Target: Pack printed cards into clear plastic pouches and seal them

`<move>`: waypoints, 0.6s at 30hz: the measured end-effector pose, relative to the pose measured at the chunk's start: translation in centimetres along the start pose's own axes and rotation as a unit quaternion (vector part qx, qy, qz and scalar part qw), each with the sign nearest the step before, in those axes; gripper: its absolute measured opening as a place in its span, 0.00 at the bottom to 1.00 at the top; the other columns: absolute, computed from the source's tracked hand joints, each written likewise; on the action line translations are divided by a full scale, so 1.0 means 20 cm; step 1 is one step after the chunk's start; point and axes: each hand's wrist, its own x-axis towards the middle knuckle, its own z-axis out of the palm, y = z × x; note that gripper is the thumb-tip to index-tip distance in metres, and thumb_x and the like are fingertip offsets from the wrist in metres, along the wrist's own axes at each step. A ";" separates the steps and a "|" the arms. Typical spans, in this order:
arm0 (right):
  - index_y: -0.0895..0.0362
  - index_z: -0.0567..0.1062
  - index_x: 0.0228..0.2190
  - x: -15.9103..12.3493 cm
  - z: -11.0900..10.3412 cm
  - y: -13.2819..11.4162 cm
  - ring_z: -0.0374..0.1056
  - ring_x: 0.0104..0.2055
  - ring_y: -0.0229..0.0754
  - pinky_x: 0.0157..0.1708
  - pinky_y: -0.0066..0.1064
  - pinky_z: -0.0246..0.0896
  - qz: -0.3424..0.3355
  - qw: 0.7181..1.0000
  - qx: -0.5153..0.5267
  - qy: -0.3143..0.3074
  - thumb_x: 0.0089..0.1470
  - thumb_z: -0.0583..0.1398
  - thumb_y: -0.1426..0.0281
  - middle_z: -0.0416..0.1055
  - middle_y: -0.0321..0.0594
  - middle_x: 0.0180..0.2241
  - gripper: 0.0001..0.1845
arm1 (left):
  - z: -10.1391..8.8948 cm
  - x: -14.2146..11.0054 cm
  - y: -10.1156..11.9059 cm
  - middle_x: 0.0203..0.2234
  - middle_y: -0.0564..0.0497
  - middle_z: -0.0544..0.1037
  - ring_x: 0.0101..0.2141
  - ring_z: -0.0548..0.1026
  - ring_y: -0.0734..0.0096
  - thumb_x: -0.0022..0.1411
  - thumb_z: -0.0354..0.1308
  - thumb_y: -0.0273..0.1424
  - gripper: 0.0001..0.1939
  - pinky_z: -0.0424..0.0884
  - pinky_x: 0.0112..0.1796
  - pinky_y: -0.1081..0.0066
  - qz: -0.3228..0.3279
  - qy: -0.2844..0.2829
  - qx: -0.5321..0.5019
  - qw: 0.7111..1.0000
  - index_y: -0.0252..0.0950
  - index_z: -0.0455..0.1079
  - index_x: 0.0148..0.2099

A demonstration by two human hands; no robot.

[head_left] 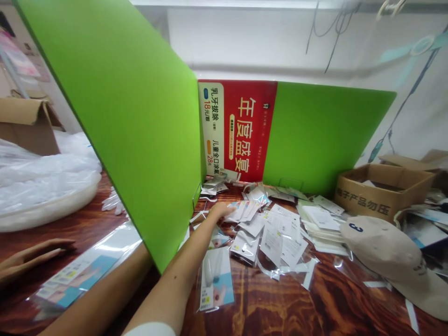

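Note:
My left hand (pixel 223 211) reaches forward over the table from the lower left, a white sleeve at the bottom of the picture. Its fingers close at the left edge of several fanned printed cards (pixel 245 211); the fingertips are partly hidden. More white cards in clear bags (pixel 278 235) lie scattered to the right of that hand. Below the forearm is a bagged card with a blue picture (pixel 217 280), lying flat on the dark wood-patterned table (pixel 266 308). My right hand is out of view.
Green panels (pixel 115 102) (pixel 315 130) and a red printed section (pixel 245 126) stand around the workplace. At right are a cardboard box (pixel 385 191), card stack (pixel 324 228) and beige cap (pixel 388 252). Left of the panel are a co-worker's hand (pixel 38 256) and bagged cards (pixel 80 270).

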 end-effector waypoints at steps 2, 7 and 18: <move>0.36 0.74 0.50 0.14 -0.06 0.01 0.61 0.62 0.57 0.52 0.51 0.66 -0.017 1.000 0.001 0.021 0.67 0.51 0.67 0.72 0.34 0.52 0.18 | 0.02 -0.01 0.01 0.51 0.46 0.75 0.46 0.76 0.58 0.67 0.59 0.36 0.16 0.76 0.45 0.56 -0.008 -0.020 -0.038 0.999 0.36 0.69 0.55; 0.32 0.80 0.37 0.30 -0.13 0.04 0.58 0.65 0.55 0.45 0.44 0.72 -0.056 0.997 0.000 0.047 0.52 0.53 0.69 0.76 0.25 0.44 0.21 | 0.05 -0.01 0.04 0.49 0.46 0.76 0.43 0.77 0.60 0.67 0.59 0.37 0.16 0.77 0.42 0.57 -0.059 -0.075 -0.123 0.988 0.35 0.69 0.54; 0.48 0.80 0.32 0.33 -0.09 0.09 0.63 0.62 0.48 0.63 0.35 0.54 -0.160 0.983 0.010 0.091 0.52 0.52 0.76 0.77 0.35 0.46 0.18 | 0.09 0.04 0.09 0.50 0.45 0.75 0.44 0.77 0.60 0.67 0.59 0.36 0.16 0.77 0.43 0.57 -0.046 -0.040 -0.214 0.975 0.36 0.69 0.54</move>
